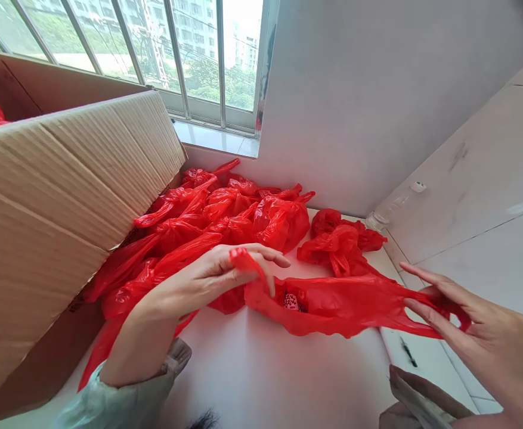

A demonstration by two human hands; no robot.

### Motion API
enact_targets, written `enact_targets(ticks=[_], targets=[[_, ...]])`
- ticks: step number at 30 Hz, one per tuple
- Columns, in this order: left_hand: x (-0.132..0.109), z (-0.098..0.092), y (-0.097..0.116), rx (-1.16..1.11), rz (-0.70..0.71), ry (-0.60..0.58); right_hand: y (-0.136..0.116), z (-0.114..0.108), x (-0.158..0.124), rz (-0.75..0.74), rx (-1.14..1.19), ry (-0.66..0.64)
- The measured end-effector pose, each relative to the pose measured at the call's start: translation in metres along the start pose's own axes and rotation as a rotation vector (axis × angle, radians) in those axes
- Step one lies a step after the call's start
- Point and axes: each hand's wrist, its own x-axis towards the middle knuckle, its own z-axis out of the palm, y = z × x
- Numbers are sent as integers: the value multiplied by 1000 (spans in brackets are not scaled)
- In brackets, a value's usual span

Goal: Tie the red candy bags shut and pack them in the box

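A red plastic bag [346,301] is stretched sideways between my two hands above the white tabletop [261,369]. My left hand [238,268] grips one end of it, with a strip of the red plastic across the fingers. At the other end, my right hand [444,304] has hold of a handle loop, fingers partly around it. Through the thin plastic near my left hand shows a small packet [291,301] with dark print on pink. What else lies inside the bag cannot be made out.
Several knotted red bags [229,205] are heaped behind my left hand. More red plastic bags [339,238] lie at the back right, near a clear bottle [390,208]. A big cardboard box [86,173] stands at left under the barred window [207,65]. A black pen [408,353] lies at right.
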Motion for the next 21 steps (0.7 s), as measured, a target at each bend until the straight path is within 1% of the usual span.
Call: enact_targets(ticks=[2,3,5,6,7,9,10,11,12,14,15,16,17,18,20,21], targets=[[7,6,-8,-259,-75,91,5,-4,2,117,109,5],[11,11,-11,-384,-105,123,4,-5,4,175,207,8],[17,20,-14,-539,-158,223,-9,-7,7,281,456,41],[19,25,-15,-555,-184,266,-21,-6,8,315,581,93],[20,30,-14,-542,-208,310,-34,-5,10,350,683,176],[18,41,-10,-426,-249,388,-68,0,10,386,831,350],[15,46,-7,-337,-264,391,-85,4,9,389,873,395],[11,51,-4,-235,-273,353,-101,8,8,333,940,377],[8,55,-1,-126,-269,273,-115,12,6,239,985,360],[1,63,5,83,-241,44,-137,21,4,-47,1022,196],[-2,65,8,153,-204,-61,-144,24,3,-197,1020,102],[-3,67,9,210,-156,-137,-149,27,2,-325,1020,8],[-4,68,10,258,-105,-185,-152,29,2,-421,1026,-62],[-4,69,11,289,-54,-204,-153,31,2,-485,1035,-105],[-3,68,10,271,23,-209,-150,32,4,-531,1028,-105],[-2,66,10,225,28,-201,-147,32,6,-539,982,-80]])
